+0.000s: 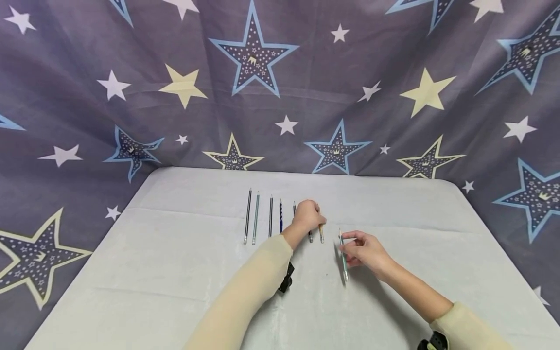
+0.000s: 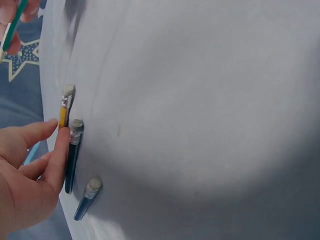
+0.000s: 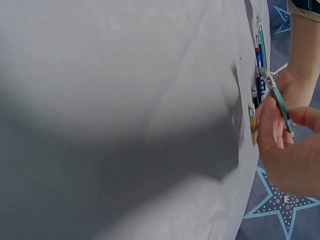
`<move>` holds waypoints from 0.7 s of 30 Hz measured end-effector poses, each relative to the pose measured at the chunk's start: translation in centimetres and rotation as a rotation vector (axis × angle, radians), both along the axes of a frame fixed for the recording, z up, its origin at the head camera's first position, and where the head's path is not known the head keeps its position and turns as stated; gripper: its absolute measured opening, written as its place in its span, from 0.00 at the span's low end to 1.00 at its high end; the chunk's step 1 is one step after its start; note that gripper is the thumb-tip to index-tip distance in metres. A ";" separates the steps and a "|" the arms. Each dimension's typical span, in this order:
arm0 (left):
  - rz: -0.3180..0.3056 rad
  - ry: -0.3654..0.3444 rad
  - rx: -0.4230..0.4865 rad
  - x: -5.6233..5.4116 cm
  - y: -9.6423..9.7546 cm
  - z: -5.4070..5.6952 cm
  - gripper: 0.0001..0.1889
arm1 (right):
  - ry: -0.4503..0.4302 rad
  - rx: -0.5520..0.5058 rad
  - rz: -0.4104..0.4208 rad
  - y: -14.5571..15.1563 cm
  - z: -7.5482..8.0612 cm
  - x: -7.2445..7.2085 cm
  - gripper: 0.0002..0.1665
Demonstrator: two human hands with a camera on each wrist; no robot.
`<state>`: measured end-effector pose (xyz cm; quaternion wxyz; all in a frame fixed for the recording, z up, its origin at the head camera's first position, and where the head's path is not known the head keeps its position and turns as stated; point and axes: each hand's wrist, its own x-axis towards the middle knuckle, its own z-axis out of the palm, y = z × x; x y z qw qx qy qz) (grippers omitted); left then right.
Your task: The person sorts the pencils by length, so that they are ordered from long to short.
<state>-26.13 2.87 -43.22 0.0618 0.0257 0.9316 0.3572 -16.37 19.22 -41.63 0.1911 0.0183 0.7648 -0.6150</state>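
My left hand (image 1: 308, 215) reaches over a row of pencils and pinches a yellow pencil (image 1: 321, 233) between thumb and finger, as the left wrist view shows. That pencil lies on the cloth, eraser end toward me. Beside it a dark pencil (image 1: 310, 236) is partly covered by the same hand. To the right, my right hand (image 1: 365, 253) holds a green pencil (image 1: 344, 265) by its upper part, point away from me and eraser end nearer. The right wrist view shows this green pencil (image 3: 280, 102) between thumb and fingers.
Left of my left arm, several pencils lie roughly parallel: a black one (image 1: 248, 216), a grey-blue one (image 1: 255, 218), a dark one (image 1: 271, 216) and a blue patterned one (image 1: 281, 211). A white cloth (image 1: 131, 272) covers the table. Behind hangs a star-patterned curtain (image 1: 306, 112).
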 end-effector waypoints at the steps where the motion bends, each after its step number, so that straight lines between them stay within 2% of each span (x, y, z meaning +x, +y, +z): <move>1: -0.009 -0.012 0.004 0.0 -0.1 0.1 0.16 | 0.001 0.000 -0.003 0.0 0.1 -0.1 0.28; 7: -0.045 -0.040 -0.001 0.2 -0.4 0.5 0.22 | 0.008 0.005 -0.014 0.1 0.2 -0.7 0.29; 21: -0.055 -0.046 0.030 0.3 -0.4 0.3 0.23 | 0.036 0.024 -0.058 0.8 0.3 -2.2 0.30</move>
